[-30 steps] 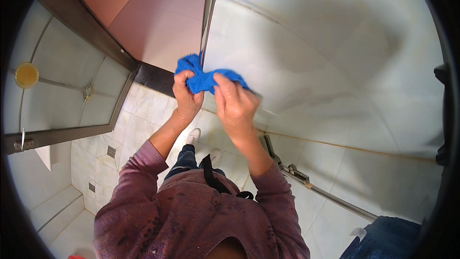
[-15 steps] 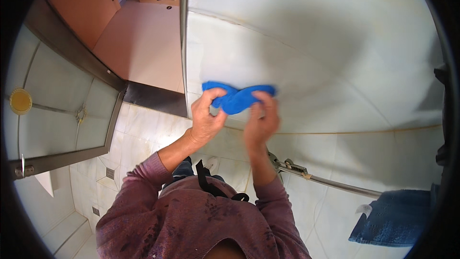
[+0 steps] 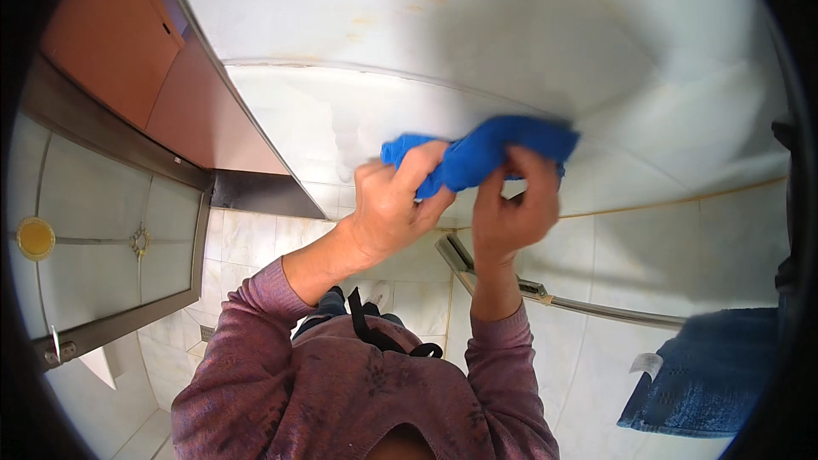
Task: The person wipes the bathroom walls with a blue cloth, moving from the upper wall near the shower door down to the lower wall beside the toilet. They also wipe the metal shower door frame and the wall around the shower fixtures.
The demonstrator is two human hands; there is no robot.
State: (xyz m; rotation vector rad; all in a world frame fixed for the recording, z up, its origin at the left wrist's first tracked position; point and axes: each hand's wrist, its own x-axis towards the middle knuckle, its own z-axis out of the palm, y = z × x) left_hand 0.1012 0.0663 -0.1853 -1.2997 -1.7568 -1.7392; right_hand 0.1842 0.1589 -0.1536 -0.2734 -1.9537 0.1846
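Observation:
A bright blue cloth (image 3: 490,153), bunched and partly twisted, is stretched between my two hands in front of the white tiled wall (image 3: 341,111). My left hand (image 3: 396,196) pinches its left part between thumb and fingers. The right part is gripped by my right hand (image 3: 520,204), fingers curled against the fabric. Whether the cloth touches the wall, I cannot tell.
At the left stands a frosted glass door (image 3: 102,213) with a dark frame. A metal rail (image 3: 613,313) runs along the right wall, and a dark blue towel (image 3: 703,375) hangs at its end. White tiles (image 3: 247,238) cover the floor.
Both hands have moved rightward with the cloth, and it now spreads wider with its right end raised. My view has shifted, so the doorway shows less.

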